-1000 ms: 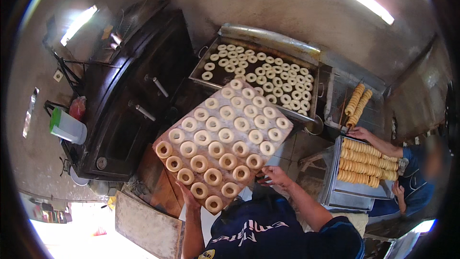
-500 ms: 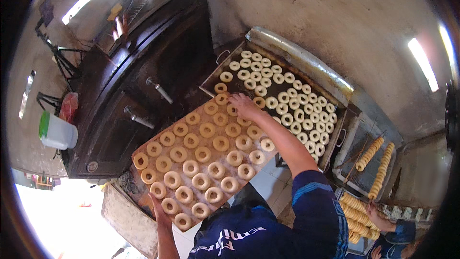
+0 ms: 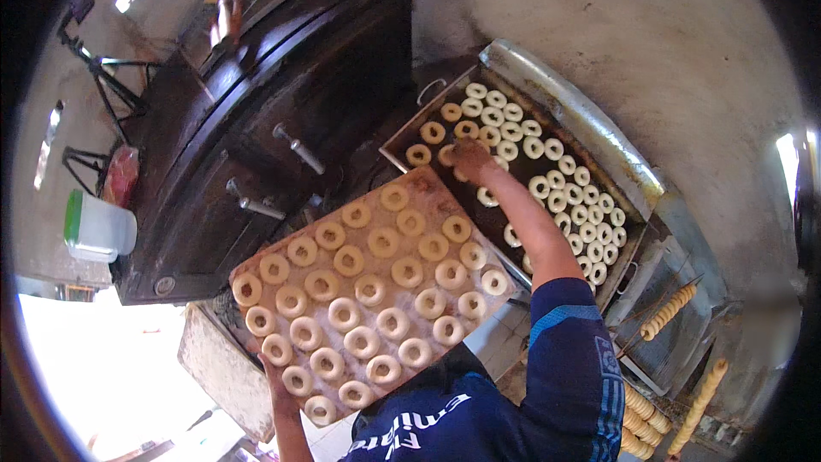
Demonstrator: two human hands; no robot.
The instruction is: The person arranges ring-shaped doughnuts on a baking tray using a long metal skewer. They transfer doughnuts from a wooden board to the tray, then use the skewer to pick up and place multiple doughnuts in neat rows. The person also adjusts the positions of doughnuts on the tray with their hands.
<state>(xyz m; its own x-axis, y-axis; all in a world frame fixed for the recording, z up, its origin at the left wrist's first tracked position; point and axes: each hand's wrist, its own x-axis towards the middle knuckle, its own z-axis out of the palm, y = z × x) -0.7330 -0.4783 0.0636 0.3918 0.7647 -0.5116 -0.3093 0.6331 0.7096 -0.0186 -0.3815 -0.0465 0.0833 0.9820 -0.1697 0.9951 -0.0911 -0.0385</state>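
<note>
My left hand point(image 3: 279, 385) grips the near left edge of a wooden board point(image 3: 440, 188), its fingers partly hidden underneath. Rows of raw dough rings point(image 3: 344, 314) cover the board, which tilts against the side of a wide rectangular fryer point(image 3: 402, 139). Many paler rings point(image 3: 557, 200) float in the fryer's dark liquid. My right hand point(image 3: 472, 159) is low over the fryer's near left part, among several darker rings such as one dough ring point(image 3: 433, 132). Blur and the back of that hand hide its fingertips, so any ring in them cannot be seen.
A dark oven-like unit with metal handles point(image 3: 299, 154) stands left of the fryer. At right, a skewer of browned rings point(image 3: 669, 312) lies over a metal tray point(image 3: 680, 351); another loaded skewer point(image 3: 697, 406) is nearer. A green-lidded plastic tub point(image 3: 101, 227) sits far left.
My right hand has moved off the board's far edge to over the fryer. Fewer rings lie along that edge, and more darker rings are in the fryer. One loaded skewer has left the right tray.
</note>
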